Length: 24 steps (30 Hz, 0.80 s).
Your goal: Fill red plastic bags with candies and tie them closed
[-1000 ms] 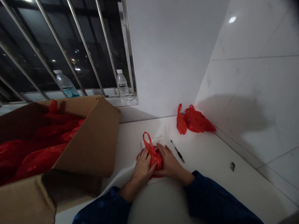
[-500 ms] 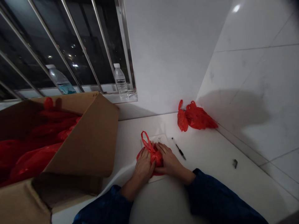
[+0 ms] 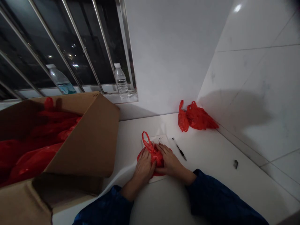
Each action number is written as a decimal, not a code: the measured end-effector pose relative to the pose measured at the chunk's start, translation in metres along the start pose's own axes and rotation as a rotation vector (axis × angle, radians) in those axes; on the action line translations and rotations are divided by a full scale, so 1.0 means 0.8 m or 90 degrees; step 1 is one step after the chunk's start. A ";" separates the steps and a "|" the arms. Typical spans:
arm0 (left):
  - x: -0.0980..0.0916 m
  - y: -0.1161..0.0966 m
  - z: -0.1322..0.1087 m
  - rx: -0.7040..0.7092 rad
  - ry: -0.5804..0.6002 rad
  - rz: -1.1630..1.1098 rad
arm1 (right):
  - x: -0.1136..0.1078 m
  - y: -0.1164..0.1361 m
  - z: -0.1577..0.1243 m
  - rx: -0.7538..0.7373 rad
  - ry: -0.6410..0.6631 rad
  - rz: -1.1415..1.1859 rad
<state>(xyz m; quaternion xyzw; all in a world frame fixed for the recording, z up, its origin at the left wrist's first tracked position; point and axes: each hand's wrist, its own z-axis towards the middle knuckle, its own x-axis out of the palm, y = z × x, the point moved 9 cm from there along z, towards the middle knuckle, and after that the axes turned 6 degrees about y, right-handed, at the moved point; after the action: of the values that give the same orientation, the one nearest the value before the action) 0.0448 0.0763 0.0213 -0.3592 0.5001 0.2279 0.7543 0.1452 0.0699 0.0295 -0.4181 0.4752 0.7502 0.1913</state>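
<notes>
A knotted red plastic bag (image 3: pixel 159 160) with one handle loop standing up lies on the white table in front of me. My left hand (image 3: pixel 143 164) is closed round its left side, fingers pointing away from me. From the right, my right hand (image 3: pixel 169 161) holds the other side with its fingers laid along the plastic. Between the two hands the knot shows; what the bag contains is hidden. Under it sits a white sheet or pad (image 3: pixel 164 139) with small dark marks. A black-capped clear pen (image 3: pixel 179 149) lies just right of the pad.
At left stands an open cardboard box (image 3: pixel 93 137) holding several red bags (image 3: pixel 35 159). More red bags (image 3: pixel 199 118) sit against the back wall. Two plastic bottles, one clear (image 3: pixel 121 82) and one with a blue label (image 3: pixel 62 80), stand by the barred window. A small dark object (image 3: pixel 235 164) lies at right.
</notes>
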 end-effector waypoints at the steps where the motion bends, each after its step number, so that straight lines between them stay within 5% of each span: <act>1: 0.000 0.000 0.000 0.001 -0.001 0.000 | 0.001 -0.001 0.000 0.000 0.000 0.002; 24: -0.003 -0.002 0.002 -0.029 0.010 -0.020 | 0.001 -0.001 -0.001 -0.018 -0.013 -0.003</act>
<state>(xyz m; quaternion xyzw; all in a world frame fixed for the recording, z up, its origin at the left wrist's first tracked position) 0.0460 0.0767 0.0242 -0.3857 0.4950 0.2248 0.7454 0.1457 0.0694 0.0287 -0.4140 0.4619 0.7605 0.1919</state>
